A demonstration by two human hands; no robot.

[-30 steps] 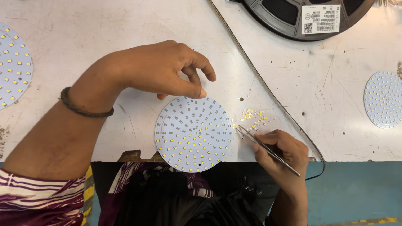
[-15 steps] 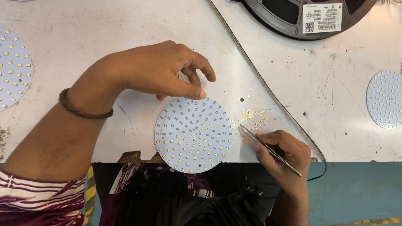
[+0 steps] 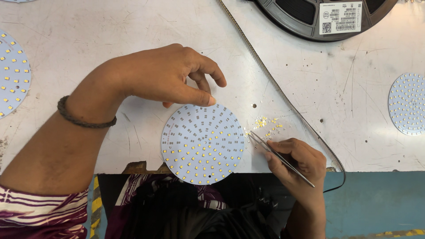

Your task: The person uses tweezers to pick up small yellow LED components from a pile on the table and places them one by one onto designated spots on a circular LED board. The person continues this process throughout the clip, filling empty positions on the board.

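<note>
A round white circuit board (image 3: 202,142) dotted with small yellow parts lies at the near edge of the white table (image 3: 110,26). My left hand (image 3: 170,77) rests over its far rim, thumb and fingers pinching the edge. Slim metal tweezers (image 3: 279,157) sit in my right hand (image 3: 296,161), which grips them to the right of the board. Their tips point at the board's right rim, close to a small heap of loose yellow parts (image 3: 268,125).
A black reel (image 3: 310,15) with a white label sits at the far right, its thin tape (image 3: 283,95) trailing across the table to the near edge. Another round board (image 3: 407,104) lies at the right, one more (image 3: 13,73) at the left edge.
The tweezers' tips have shifted slightly left, from beside the loose parts toward the board's right rim. My left hand stays put on the board's far edge.
</note>
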